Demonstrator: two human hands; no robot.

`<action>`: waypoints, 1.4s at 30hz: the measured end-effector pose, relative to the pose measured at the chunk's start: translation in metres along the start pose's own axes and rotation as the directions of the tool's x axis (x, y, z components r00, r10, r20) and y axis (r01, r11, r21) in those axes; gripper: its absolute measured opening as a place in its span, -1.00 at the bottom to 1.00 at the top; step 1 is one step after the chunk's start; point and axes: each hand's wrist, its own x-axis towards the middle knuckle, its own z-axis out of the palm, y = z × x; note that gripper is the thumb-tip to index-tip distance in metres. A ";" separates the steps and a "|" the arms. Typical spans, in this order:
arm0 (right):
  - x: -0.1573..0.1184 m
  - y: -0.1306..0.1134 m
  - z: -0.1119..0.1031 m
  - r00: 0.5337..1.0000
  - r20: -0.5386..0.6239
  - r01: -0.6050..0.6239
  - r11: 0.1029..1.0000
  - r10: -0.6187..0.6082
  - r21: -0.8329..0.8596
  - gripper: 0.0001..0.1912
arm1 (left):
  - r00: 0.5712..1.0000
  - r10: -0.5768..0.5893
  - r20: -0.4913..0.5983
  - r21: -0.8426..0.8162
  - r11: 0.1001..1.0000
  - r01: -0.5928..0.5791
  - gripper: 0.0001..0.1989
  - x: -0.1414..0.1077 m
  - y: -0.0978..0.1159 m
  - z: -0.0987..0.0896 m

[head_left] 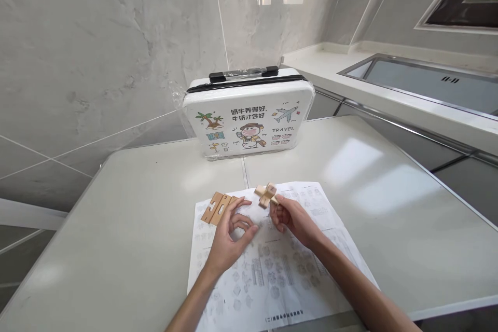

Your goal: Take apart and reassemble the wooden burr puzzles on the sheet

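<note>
Between the thumb and fingers of my right hand (290,216) is a small wooden puzzle (266,195), its pale pieces crossing one another. It is held above the far part of a printed sheet (268,249). My left hand (232,231) is apart from it, fingers curved and thumb spread, with nothing in its grasp. Just beyond the left hand lie flat wooden puzzle pieces (216,208) side by side, with cut-out slots and printed numbers. The left fingers partly hide these pieces, and I cannot tell whether they touch.
A white case (249,119) with cartoon prints and a black handle, wrapped in clear plastic, stands at the back of the pale table (128,228). A tiled wall (109,52) rises behind. To the right runs a counter with a sink (424,80).
</note>
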 end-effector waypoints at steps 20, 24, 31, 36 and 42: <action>0.016 0.013 -0.042 0.926 -0.376 0.252 0.815 -0.045 0.522 -0.76 | 0.995 0.056 0.081 0.227 0.971 -0.073 -0.78 0.001 0.002 0.000; 0.016 0.011 -0.045 0.929 -0.361 0.286 0.783 -0.084 0.553 -0.78 | 0.994 0.058 0.095 0.240 0.968 -0.080 -0.77 0.001 0.003 0.000; 0.013 0.005 -0.042 0.939 -0.342 0.285 0.660 -0.045 0.695 -0.83 | 0.993 0.072 0.097 0.238 0.967 -0.093 -0.78 0.001 0.001 0.000; 0.012 -0.001 -0.037 0.939 -0.342 0.271 0.554 0.026 0.787 -0.91 | 0.992 0.079 0.103 0.242 0.965 -0.102 -0.79 0.000 -0.002 -0.002; 0.010 -0.008 -0.035 0.948 -0.304 0.212 0.524 0.096 0.825 -0.91 | 0.992 0.121 0.048 0.270 0.954 -0.129 -0.81 0.001 -0.005 -0.002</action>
